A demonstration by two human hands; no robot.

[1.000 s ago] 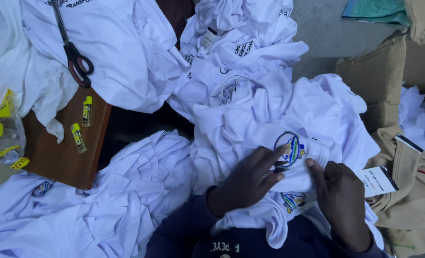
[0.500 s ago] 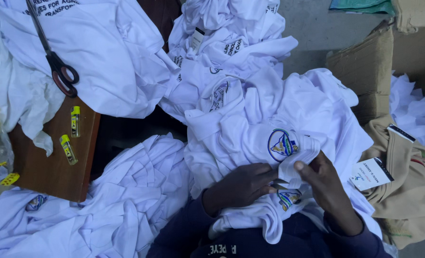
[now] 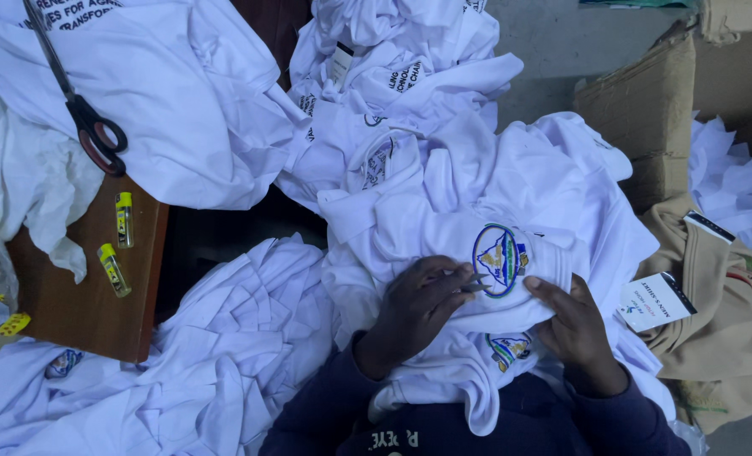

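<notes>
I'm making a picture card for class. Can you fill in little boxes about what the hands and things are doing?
Left hand: pinches small metal tweezers on a white shirt
Right hand: holds the shirt flat beside the round badge
Scissors: lying on another white shirt
Yellow lighters: on the wooden board
Cardboard box: upper right

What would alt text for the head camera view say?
Two hands, left hand and right hand, press a white shirt around its round embroidered badge, amid heaps of white shirts. Scissors lie upper left; two lighters rest on a wooden board.
</notes>
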